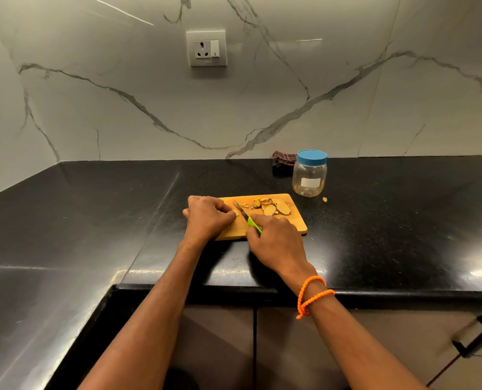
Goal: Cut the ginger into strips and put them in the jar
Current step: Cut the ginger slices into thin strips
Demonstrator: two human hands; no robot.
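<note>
A wooden cutting board (296, 220) lies on the black counter. Several ginger slices (275, 207) are piled at its far right, and a few thin strips (244, 204) lie by the blade tip. My right hand (276, 240) grips the green handle of a knife (244, 213), whose blade points away to the left, edge on the board. My left hand (208, 216), fingers curled, holds down a ginger piece right beside the blade; that piece is mostly hidden. A clear jar (309, 177) with a blue lid on stands behind the board to the right.
A dark folded cloth (283, 161) lies at the wall left of the jar. A small ginger scrap (324, 199) sits on the counter (93, 220) near the jar. The marble wall carries a socket (206, 48). Cabinet doors with a black handle (476, 337) are below the counter edge.
</note>
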